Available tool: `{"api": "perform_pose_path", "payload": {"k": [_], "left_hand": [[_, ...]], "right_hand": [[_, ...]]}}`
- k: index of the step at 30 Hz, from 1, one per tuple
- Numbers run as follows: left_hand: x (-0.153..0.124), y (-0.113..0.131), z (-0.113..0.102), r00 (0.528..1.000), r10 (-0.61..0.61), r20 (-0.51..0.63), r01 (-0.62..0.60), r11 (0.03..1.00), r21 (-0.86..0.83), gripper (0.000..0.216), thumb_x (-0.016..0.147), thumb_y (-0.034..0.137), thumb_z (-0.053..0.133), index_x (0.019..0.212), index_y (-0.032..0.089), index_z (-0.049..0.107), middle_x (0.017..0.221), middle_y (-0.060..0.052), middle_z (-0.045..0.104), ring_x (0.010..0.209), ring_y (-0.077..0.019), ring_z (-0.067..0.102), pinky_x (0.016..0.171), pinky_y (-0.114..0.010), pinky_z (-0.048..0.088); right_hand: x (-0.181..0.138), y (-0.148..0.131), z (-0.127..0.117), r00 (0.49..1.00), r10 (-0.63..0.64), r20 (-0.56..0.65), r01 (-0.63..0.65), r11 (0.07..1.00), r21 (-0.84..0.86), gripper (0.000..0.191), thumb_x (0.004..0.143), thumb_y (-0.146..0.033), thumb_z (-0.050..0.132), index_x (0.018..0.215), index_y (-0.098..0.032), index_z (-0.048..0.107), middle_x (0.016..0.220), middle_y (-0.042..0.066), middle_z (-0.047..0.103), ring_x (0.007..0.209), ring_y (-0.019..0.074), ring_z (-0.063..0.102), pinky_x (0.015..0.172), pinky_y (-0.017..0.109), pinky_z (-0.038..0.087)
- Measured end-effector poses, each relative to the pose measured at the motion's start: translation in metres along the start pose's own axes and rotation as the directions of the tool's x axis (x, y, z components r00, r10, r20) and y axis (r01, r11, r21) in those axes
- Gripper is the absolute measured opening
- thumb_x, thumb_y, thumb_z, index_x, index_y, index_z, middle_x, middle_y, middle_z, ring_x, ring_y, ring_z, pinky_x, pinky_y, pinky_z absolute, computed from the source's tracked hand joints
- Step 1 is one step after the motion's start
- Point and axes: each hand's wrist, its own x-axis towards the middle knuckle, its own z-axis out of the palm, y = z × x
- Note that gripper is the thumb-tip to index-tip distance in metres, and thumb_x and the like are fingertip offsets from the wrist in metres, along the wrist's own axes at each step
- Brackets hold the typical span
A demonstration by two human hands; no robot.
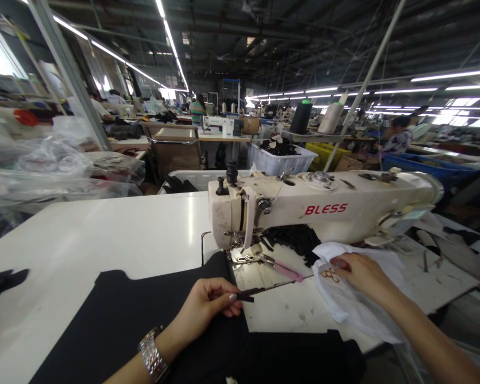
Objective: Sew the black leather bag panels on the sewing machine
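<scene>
My left hand (214,300) is closed in a pinch on a short black strip (246,297), its wrist over the large black fabric piece (144,309) on the table. On the right, my right hand (358,272) reaches into a white plastic bag (340,298), fingertips pinched together; what they hold is too small to make out. Several gold-brown metal rings (330,274) lie in the bag beside those fingertips. Between the hands, pink-handled snips (288,271) rest on the bed of the sewing machine (280,208), near its presser foot.
Black cut strips (294,240) are heaped under the machine arm. A second dark fabric piece (304,357) lies at the table's front edge. Behind the machine stand a white crate (282,160) of black scraps and two thread cones (301,117). Plastic-wrapped bundles (64,160) sit at the left.
</scene>
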Motion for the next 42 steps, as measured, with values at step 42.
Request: {"api": "perform_pose_path", "payload": {"k": [42], "left_hand": [[0.004, 0.002, -0.009, 0.992, 0.093, -0.090, -0.109, 0.976, -0.191, 0.027, 0.062, 0.031, 0.070, 0.069, 0.008, 0.057, 0.055, -0.003, 0.062, 0.043, -0.0072, 0.054, 0.041, -0.015, 0.040]], "right_hand": [[-0.014, -0.178, 0.026, 0.927, -0.337, -0.165, 0.225, 0.147, 0.963, 0.012, 0.071, -0.026, 0.057, 0.074, -0.018, 0.064, 0.074, 0.002, 0.058, 0.060, 0.0122, 0.056, 0.058, 0.025, 0.049]]}}
